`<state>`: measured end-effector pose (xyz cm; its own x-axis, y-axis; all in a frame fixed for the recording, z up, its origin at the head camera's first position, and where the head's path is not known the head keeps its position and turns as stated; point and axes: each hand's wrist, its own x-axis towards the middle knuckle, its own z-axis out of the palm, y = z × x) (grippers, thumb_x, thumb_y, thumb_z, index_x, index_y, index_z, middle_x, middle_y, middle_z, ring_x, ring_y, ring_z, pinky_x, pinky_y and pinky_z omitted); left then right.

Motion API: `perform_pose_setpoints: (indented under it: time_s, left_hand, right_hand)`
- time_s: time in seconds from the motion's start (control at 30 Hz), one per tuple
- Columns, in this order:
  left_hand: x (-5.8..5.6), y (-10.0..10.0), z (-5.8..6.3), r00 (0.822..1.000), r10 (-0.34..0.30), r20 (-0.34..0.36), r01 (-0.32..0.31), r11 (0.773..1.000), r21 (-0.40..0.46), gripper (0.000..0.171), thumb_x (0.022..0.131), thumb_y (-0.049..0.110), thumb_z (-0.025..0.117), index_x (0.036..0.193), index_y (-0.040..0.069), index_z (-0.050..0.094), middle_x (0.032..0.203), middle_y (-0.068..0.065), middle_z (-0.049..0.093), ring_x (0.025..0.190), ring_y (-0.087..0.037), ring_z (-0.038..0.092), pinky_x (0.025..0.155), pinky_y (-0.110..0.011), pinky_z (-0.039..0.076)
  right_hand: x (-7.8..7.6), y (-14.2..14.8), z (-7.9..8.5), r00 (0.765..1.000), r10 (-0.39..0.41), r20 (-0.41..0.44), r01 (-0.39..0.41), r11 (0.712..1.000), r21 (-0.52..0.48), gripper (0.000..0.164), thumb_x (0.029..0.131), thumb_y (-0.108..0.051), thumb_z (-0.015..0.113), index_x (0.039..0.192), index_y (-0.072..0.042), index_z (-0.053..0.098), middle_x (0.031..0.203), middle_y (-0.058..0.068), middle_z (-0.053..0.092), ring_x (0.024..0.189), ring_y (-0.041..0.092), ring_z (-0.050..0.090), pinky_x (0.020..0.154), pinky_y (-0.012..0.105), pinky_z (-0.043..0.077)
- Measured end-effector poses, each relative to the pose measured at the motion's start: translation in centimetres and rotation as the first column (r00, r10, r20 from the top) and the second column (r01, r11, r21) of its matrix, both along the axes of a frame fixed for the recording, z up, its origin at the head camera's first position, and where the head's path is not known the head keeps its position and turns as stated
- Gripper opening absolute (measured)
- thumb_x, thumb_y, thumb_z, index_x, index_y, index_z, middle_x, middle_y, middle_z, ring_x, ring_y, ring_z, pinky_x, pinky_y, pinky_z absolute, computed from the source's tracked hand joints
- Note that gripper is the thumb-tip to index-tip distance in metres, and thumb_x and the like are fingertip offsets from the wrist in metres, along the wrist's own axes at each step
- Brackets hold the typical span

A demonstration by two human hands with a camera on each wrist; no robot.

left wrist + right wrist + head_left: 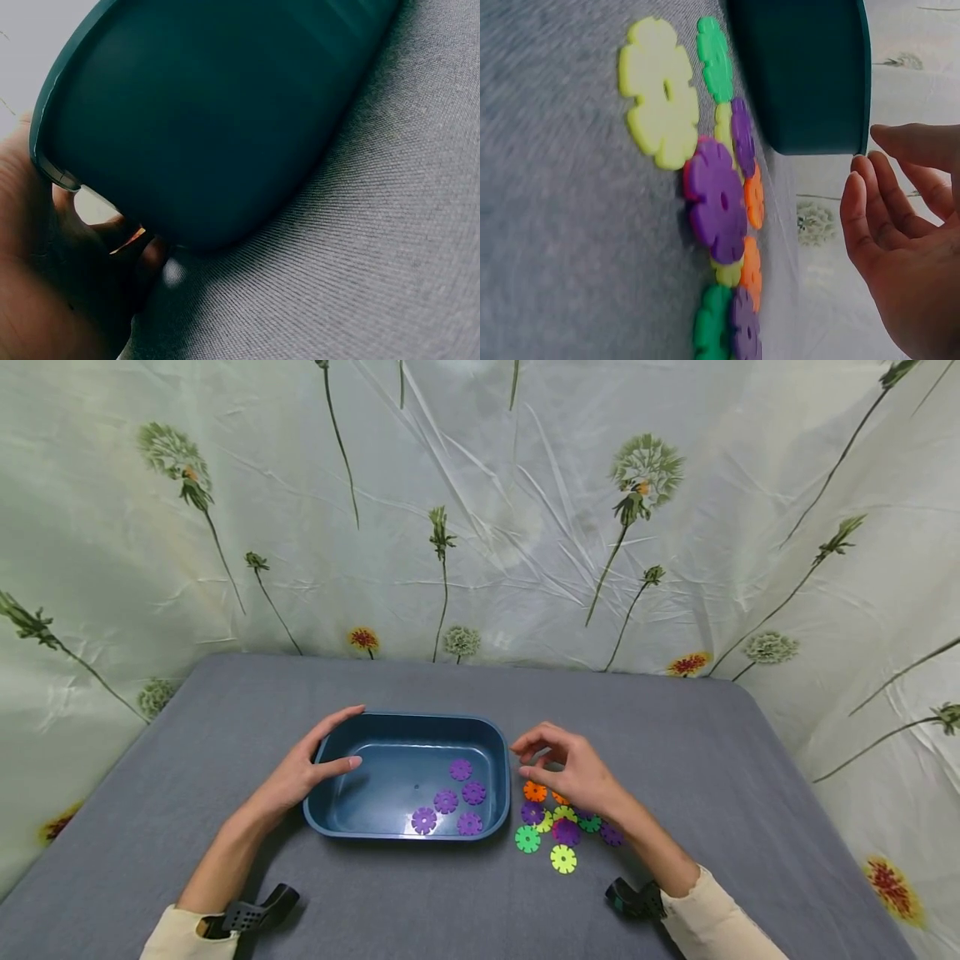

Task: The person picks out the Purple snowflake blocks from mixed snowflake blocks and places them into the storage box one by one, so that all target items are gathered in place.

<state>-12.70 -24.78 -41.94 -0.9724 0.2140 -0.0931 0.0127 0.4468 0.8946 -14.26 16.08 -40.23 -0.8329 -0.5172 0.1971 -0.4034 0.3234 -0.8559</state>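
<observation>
A blue plastic basin (pixel 390 768) stands on the table with several purple flower-shaped discs (pixel 446 801) lying in its right half. My left hand (pixel 303 768) holds the basin's left end, thumb over the rim and fingers along the outside; the left wrist view shows the basin's outer wall (pixel 210 127) beside the hand. Just off the right rim is my right hand (pixel 566 768), fingers loosely bent with nothing between them. Below it lies a loose pile of flower discs: a yellow disc (pixel 563 859), a green disc (pixel 527 839), an orange disc (pixel 535 791) and purple ones (pixel 718 201), some overlapping.
A grey cloth (pixel 465 902) covers the table. Behind and at the sides hangs a pale curtain (pixel 495 527) printed with dandelions. Each wrist wears a dark camera strap, the left strap (pixel 251 914) and the right strap (pixel 636 900).
</observation>
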Motion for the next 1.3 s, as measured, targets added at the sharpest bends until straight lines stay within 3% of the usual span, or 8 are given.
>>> perform_pose_setpoints:
  time_s: [0.3,0.6,0.97,1.3]
  left_hand:
    - [0.0,0.1,0.1,1.000,0.000,-0.018,0.000,1.000,0.000,0.075,0.100,0.022,0.067,0.165,0.024,0.029,0.173,-0.019,0.018,0.152,-0.051,0.025,0.113,-0.083,0.018]
    - [0.0,0.1,0.0,1.000,0.008,-0.008,-0.008,1.000,-0.010,0.075,0.100,0.025,0.067,0.165,0.025,0.029,0.174,-0.018,0.018,0.153,-0.051,0.024,0.113,-0.084,0.018]
    - [0.1,0.1,0.0,1.000,0.002,-0.019,-0.002,1.000,-0.005,0.074,0.101,0.023,0.066,0.165,0.021,0.028,0.173,-0.019,0.018,0.153,-0.051,0.024,0.113,-0.083,0.018]
    - [0.0,0.0,-0.1,1.000,0.000,-0.008,0.000,1.000,0.004,0.073,0.102,0.024,0.065,0.165,0.023,0.028,0.174,-0.017,0.018,0.154,-0.050,0.022,0.114,-0.083,0.016]
  right_hand:
    - [0.1,1.3,-0.5,0.996,0.031,0.079,-0.038,0.995,0.095,0.029,0.092,-0.003,0.077,0.120,-0.003,0.070,0.114,0.017,0.072,0.095,0.018,0.068,0.077,0.026,0.057]
    - [0.3,1.8,-1.2,0.990,0.072,0.124,-0.096,0.974,0.203,0.027,0.088,-0.008,0.081,0.114,-0.009,0.073,0.105,0.009,0.075,0.089,0.014,0.064,0.074,0.023,0.053]
    - [0.1,2.2,-1.7,0.972,0.180,0.149,-0.215,0.939,0.268,0.029,0.089,-0.013,0.083,0.116,-0.012,0.073,0.115,0.004,0.073,0.104,0.017,0.065,0.092,0.028,0.055]
    - [0.1,2.5,-1.7,0.969,0.189,0.157,-0.232,0.915,0.331,0.022,0.091,-0.018,0.081,0.113,-0.017,0.078,0.109,-0.001,0.069,0.102,0.012,0.064,0.091,0.027,0.054]
